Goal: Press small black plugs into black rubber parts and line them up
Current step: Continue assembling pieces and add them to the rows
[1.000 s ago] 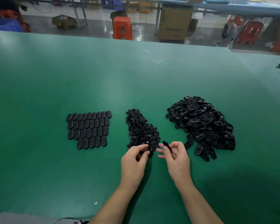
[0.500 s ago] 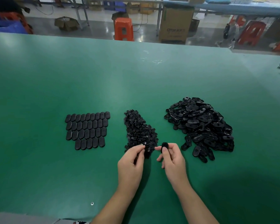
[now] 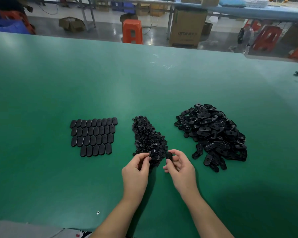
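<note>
At a green tabletop (image 3: 144, 86) in a workshop, we hold our two hands close together over the near edge of the work. Our left hand (image 3: 135, 170) has its fingers (image 3: 145, 156) curled, thumb and forefinger pinching a small black plug (image 3: 150, 154) right at the near end of the plug pile (image 3: 148, 138). Our right hand (image 3: 181, 169) grips one black rubber part (image 3: 169, 156) between thumb and curled fingers, holding it up just beside the pile of plugs, a narrow gap away from the left hand's fingertips. To the right lies a loose heap of rubber parts (image 3: 212, 133), oblong pieces tumbled over one another, its near edge just beside our right hand. To the left, well apart from the hands, finished parts (image 3: 93, 134) sit flat in four tidy rows, touching side by side, the nearest row shorter than the rest. A tiny pale speck of a thing (image 3: 98, 212) rests on the tabletop near our left forearm; we cannot tell what it is. Beyond the far edge of the tabletop stand an orange stool (image 3: 132, 31), a cardboard box (image 3: 187, 28) and, at the far right, red stools (image 3: 267, 37) on a grey floor.
</note>
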Motion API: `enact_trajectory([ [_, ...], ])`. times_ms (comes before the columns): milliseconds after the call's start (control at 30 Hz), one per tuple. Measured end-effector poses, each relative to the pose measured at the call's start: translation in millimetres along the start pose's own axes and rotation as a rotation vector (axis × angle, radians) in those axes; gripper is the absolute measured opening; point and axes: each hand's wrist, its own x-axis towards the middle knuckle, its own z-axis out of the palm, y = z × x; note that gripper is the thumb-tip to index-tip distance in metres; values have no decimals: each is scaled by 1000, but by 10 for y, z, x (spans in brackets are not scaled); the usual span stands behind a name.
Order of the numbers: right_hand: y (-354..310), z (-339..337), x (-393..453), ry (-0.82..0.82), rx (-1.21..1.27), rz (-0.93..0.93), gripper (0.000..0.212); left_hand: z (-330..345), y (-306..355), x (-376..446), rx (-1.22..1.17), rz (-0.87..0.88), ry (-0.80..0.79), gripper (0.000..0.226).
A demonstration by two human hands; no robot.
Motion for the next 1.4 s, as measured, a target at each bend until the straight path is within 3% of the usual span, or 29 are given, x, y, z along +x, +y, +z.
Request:
enact_trajectory([
  [167,-13,30,34,60,41,41,23,-21,-2,28,-11,-12,9,27],
  [267,-65,127,24,2,90,42,34,-21,3,20,25,41,35,26],
  [400,-41,277,18,-4,89,70,21,-31,16,8,-9,8,31,26],
  [800,10,290,-44,-15,-60,-19,23,-25,170,30,-125,-130,-15,22],
  [967,-7,260,-45,11,-171,-31,23,46,276,16,-12,-119,-105,24],
  [1400,2,239,-50,-37,-148,-8,20,9,348,119,135,-129,-178,17],
])
